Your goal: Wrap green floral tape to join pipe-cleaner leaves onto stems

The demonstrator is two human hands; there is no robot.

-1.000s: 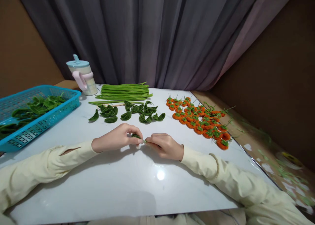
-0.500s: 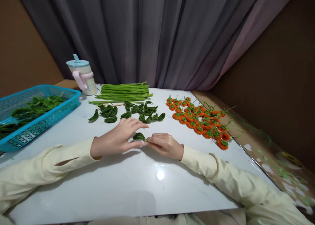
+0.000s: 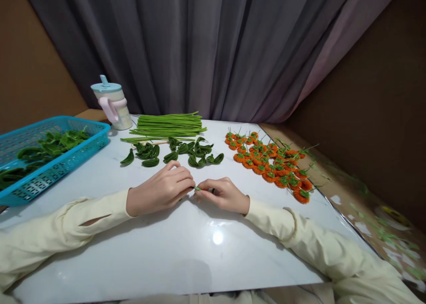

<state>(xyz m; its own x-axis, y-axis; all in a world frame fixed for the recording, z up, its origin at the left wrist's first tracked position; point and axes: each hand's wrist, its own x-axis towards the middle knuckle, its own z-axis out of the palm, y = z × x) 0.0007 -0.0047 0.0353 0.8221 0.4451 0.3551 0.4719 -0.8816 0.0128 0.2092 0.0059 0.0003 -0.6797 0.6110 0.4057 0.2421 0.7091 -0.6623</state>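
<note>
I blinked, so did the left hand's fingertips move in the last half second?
Yes. The left hand has drawn its fingertips back, away from the dark green leaves lying beyond.

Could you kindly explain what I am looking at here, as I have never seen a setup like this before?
There is no machine: these are a person's bare hands, seen from a camera worn on that person's head, looking forward and down. The right hand pinches a small green piece between its fingers. The left hand meets it there, though its grip is hidden, as is most of the piece.

On the white table lie dark green leaf shapes, with bright green stems behind them. Orange pieces with green tops spread to the right. At the left sit a blue basket of green leaves and a lidded cup.
</note>
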